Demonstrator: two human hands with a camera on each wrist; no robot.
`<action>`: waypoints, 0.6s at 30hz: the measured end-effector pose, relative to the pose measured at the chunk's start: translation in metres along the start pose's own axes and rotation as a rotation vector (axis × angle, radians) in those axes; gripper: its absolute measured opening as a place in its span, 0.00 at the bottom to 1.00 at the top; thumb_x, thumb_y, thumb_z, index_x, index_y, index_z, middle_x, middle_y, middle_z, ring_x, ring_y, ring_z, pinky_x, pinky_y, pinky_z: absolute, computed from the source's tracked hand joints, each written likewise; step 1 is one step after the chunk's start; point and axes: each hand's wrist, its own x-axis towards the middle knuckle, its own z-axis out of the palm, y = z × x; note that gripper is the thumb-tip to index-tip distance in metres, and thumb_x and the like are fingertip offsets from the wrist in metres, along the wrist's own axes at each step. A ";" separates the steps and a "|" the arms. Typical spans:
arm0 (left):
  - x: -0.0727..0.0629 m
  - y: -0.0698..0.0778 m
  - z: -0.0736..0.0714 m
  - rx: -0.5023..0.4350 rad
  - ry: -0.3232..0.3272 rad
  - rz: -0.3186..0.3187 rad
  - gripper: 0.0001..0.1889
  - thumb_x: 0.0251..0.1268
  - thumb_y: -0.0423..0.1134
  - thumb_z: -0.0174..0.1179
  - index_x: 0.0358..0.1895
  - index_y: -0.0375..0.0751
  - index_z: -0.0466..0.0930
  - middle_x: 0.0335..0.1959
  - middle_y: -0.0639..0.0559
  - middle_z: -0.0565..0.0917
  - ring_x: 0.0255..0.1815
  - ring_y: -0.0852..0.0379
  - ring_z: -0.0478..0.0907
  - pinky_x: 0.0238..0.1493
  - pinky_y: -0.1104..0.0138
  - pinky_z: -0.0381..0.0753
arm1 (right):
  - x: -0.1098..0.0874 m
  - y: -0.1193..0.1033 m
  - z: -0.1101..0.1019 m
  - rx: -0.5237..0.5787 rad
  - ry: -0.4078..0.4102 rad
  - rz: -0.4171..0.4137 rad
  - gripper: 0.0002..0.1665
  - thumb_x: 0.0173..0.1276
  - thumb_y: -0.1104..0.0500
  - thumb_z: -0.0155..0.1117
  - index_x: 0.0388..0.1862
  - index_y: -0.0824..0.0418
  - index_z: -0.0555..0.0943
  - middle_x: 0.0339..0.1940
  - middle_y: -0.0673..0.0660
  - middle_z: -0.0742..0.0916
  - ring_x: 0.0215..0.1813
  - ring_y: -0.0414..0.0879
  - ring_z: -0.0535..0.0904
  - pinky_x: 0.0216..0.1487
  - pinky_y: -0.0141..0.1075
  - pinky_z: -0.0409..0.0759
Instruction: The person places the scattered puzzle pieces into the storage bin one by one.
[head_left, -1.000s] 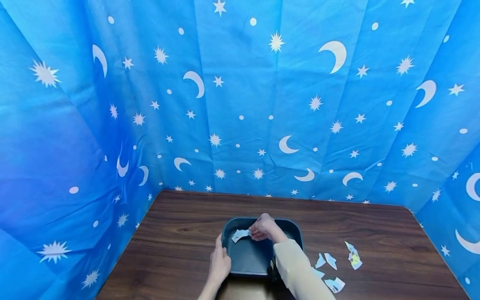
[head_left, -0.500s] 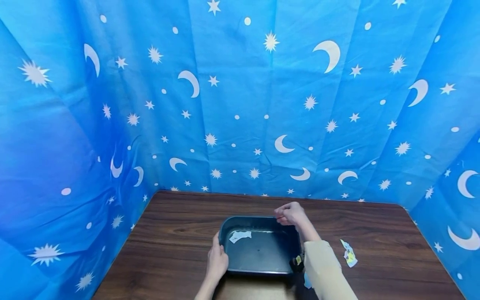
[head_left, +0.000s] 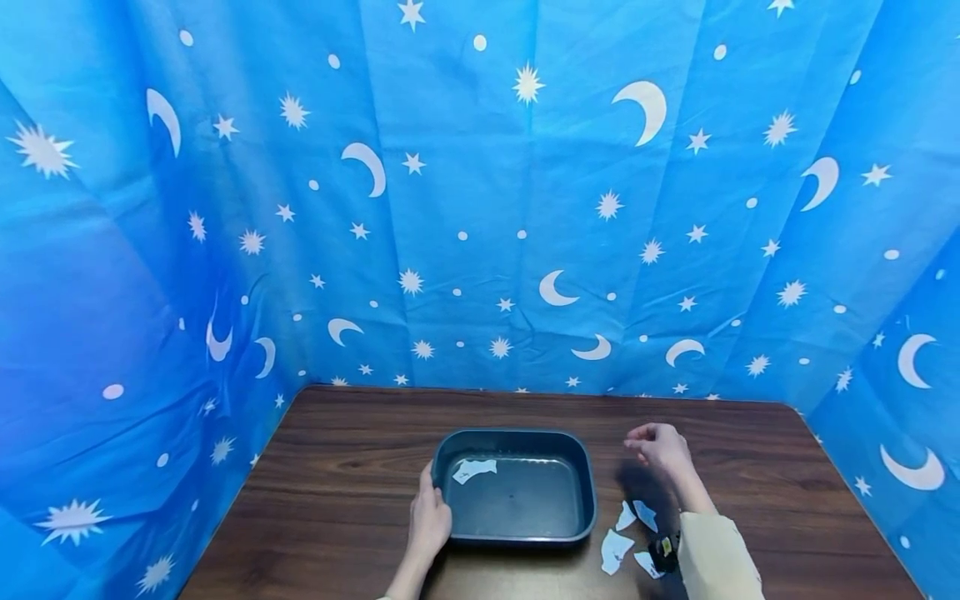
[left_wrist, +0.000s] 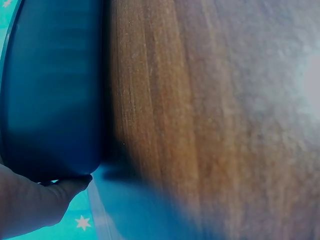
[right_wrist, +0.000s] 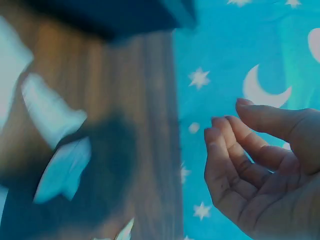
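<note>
Right of the tray (head_left: 525, 510) the left hand (head_left: 431, 518) grips, the right hand (head_left: 663, 450) has withdrawn, loosely curved and empty.

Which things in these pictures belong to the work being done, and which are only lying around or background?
Seem to belong to the work:
dark tray
paper piece inside the tray
loose paper pieces right of the tray
left hand, touching the tray
right hand, empty

Seem only background:
brown table
blue moon-and-star cloth
</note>
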 end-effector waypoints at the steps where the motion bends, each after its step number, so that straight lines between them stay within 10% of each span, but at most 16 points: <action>1: 0.000 0.001 0.000 0.000 -0.002 -0.004 0.23 0.66 0.23 0.38 0.65 0.28 0.56 0.60 0.25 0.66 0.60 0.31 0.63 0.59 0.44 0.62 | -0.003 0.005 -0.001 -0.073 0.005 -0.008 0.09 0.59 0.62 0.64 0.34 0.69 0.81 0.24 0.55 0.82 0.26 0.47 0.77 0.30 0.41 0.75; 5: 0.002 0.002 0.000 -0.003 -0.006 -0.013 0.23 0.66 0.24 0.37 0.65 0.27 0.56 0.61 0.26 0.65 0.61 0.31 0.62 0.60 0.43 0.61 | -0.017 0.023 0.002 -0.302 0.021 -0.032 0.09 0.54 0.61 0.69 0.26 0.64 0.78 0.22 0.52 0.79 0.27 0.48 0.73 0.28 0.42 0.71; 18: 0.002 0.002 0.000 -0.017 -0.039 -0.048 0.23 0.67 0.24 0.36 0.66 0.28 0.54 0.62 0.25 0.64 0.62 0.31 0.61 0.60 0.42 0.59 | -0.041 0.051 0.019 -0.433 -0.012 0.034 0.22 0.40 0.55 0.79 0.24 0.62 0.74 0.23 0.54 0.76 0.28 0.49 0.72 0.26 0.43 0.72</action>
